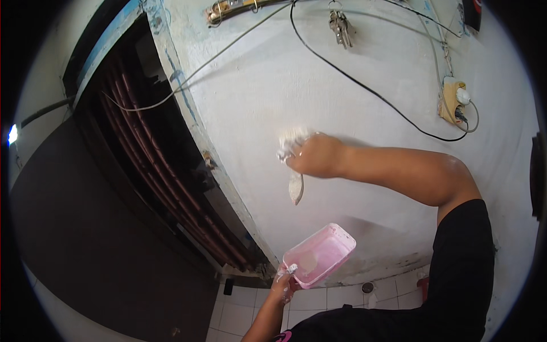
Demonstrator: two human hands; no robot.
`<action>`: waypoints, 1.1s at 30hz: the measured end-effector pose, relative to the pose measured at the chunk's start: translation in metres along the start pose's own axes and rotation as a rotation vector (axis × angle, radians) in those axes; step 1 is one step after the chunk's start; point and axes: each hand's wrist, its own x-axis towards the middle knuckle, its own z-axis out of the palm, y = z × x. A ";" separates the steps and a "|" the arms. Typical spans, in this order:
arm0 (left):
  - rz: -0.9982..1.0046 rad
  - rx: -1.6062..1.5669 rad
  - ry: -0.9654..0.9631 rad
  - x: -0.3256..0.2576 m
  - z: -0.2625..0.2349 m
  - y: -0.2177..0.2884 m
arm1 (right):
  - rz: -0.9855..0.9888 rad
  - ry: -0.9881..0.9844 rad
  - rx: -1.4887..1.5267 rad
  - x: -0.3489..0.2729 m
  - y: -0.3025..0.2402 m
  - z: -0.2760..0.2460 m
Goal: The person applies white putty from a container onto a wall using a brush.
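Note:
My right hand is closed around a paintbrush at the white wall. Whitish paint coats the brush and its handle, which points downward below my fist. The bristles look blurred and lie against or very close to the wall. Lower down, my left hand grips one end of a pink plastic tub, with the thumb over its rim. The tub is tilted, and a pale patch of paint shows inside. White paint smears both hands.
A black cable loops down the wall to a yellowish socket with plugs. Keys hang at the top. On the left are a doorway with a brown curtain and a dark panel. White floor tiles lie below.

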 end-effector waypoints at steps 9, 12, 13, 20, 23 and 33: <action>0.033 0.021 -0.017 0.008 -0.003 0.008 | 0.180 0.201 -0.319 0.043 0.057 -0.045; 0.039 0.022 -0.013 0.002 -0.005 0.017 | -0.029 0.051 -0.169 0.021 0.013 0.009; 0.043 0.018 -0.004 -0.002 -0.005 0.017 | 0.046 -0.104 0.075 0.021 -0.007 0.000; 0.021 -0.011 0.014 -0.006 -0.009 0.015 | 0.168 0.394 -0.152 0.055 0.037 -0.052; 0.018 0.011 0.036 -0.004 -0.013 0.011 | 0.202 0.210 -0.272 0.045 0.039 -0.038; 0.015 0.047 0.034 -0.006 -0.015 0.020 | 0.219 0.080 -0.009 0.039 0.013 -0.025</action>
